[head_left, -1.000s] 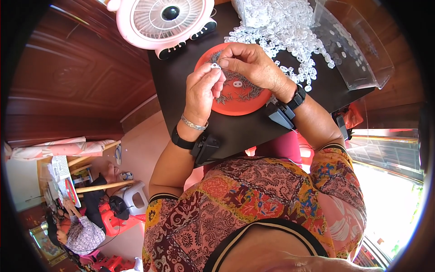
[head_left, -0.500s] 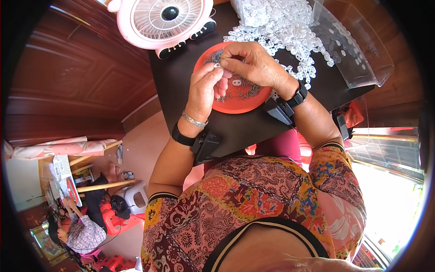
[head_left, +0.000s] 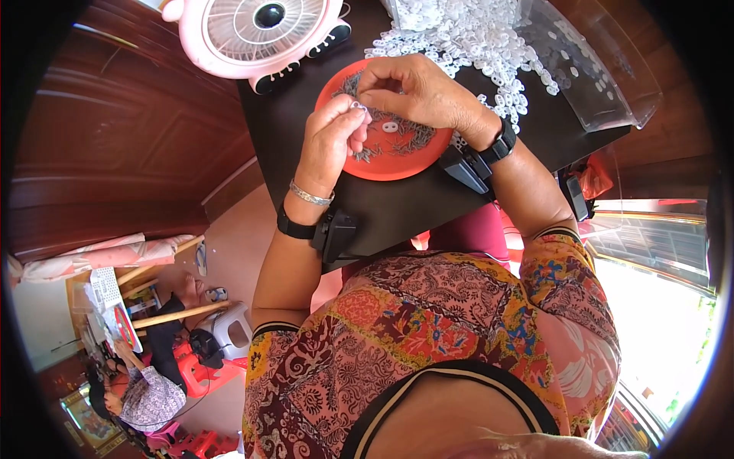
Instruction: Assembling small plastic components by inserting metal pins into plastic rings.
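Observation:
My left hand (head_left: 330,141) pinches a small white plastic piece with holes (head_left: 359,108) between thumb and forefinger, above the left side of an orange-red plate (head_left: 386,174). Just to its right, my right hand (head_left: 424,96) is closed in a pinch, its fingertips beside that piece. Whatever lies between the right fingertips is too small to make out. Many thin grey metal pins or screws (head_left: 413,141) are scattered on the plate. Among them rests a white two-hole piece (head_left: 390,127).
Beyond the plate, a heap of white two-hole pieces (head_left: 489,46) spreads over the dark table (head_left: 405,222). A clear plastic bin (head_left: 612,115) stands at the far right, a pink fan (head_left: 245,69) at the far left. Another person (head_left: 153,394) sits at the lower left.
The table, plate and hands sit slightly further left and higher in the picture. My left hand still holds the white piece, and my right fingertips remain beside it.

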The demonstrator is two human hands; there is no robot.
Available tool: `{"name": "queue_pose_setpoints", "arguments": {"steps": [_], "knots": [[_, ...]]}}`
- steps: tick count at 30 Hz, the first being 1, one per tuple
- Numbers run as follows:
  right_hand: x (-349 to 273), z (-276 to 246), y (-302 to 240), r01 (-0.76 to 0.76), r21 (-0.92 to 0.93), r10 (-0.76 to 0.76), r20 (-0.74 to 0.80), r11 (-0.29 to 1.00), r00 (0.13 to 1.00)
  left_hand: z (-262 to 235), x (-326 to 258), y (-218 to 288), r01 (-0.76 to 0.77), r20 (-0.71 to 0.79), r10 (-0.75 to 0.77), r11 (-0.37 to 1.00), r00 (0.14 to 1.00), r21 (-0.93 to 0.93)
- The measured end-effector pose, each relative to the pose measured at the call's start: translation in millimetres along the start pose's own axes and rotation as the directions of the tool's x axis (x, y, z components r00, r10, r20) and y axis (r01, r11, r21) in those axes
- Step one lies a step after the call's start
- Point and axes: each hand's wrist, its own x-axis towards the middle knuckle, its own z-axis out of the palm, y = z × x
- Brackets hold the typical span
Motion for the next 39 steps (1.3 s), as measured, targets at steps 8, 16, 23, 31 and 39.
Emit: {"name": "queue_pose_setpoints", "arguments": {"steps": [8, 16, 23, 31, 39], "knots": [[-1, -1, -3, 0.033, -0.057, -0.031, 0.029, 0.998, 0.999, 6, -3, 0, 0.016, -0.015, -0.016, 1.0, 1.0, -0.005], [-2, 3, -2, 0.007, -0.018, -0.007, -0.015, 1.0, 1.0, 11, -5, 1, 0.062, -0.098, -0.07, 0.994, 0.993, -0.087], [-4, -9, -4, -0.028, -0.291, 0.09, 0.2, 0.956, 0.976, -1, 2, -5, -0.055, -0.21, 0.024, 0.988, 0.977, -0.147], [-11, 7, 9, 0.102, -0.529, 0.073, 0.3, 0.843, 0.951, -1, 1, -4, -0.045, -0.159, 0.025, 0.991, 0.987, -0.126], [-10, 11, 2, 0.08, -0.584, 0.12, 0.296, 0.808, 0.948, -3, 0, -4, -0.016, -0.16, -0.003, 0.993, 0.987, -0.117]]}}
